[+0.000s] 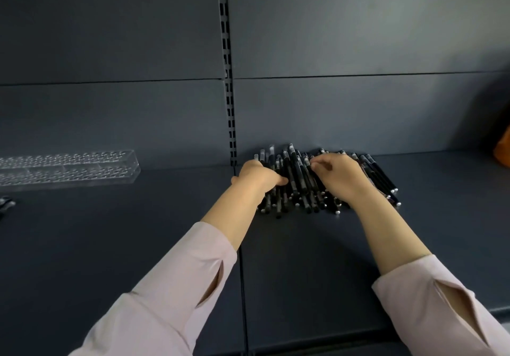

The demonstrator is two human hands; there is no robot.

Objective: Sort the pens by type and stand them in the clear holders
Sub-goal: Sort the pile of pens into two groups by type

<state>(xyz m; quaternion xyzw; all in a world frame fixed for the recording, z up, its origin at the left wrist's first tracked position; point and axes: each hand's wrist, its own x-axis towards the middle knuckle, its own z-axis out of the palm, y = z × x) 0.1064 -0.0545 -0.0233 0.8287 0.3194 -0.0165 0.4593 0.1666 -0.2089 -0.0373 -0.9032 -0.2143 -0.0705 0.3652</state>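
A heap of several black pens (296, 181) lies on the dark shelf against the back panel, right of the slotted upright. My left hand (258, 176) sits on the heap's left side with its fingers curled down among the pens and its thumb pressed against them. My right hand (338, 175) covers the heap's right side, fingertips bent onto the pens near the top. Which pens each hand holds is hidden. A clear holder (69, 169) with rows of holes stands far to the left, with no pens in it.
The dark shelf (303, 259) has a seam running toward me below the slotted upright (229, 79). A small dark object (7, 204) shows at the left edge. Something orange (502, 148) sits at the right edge.
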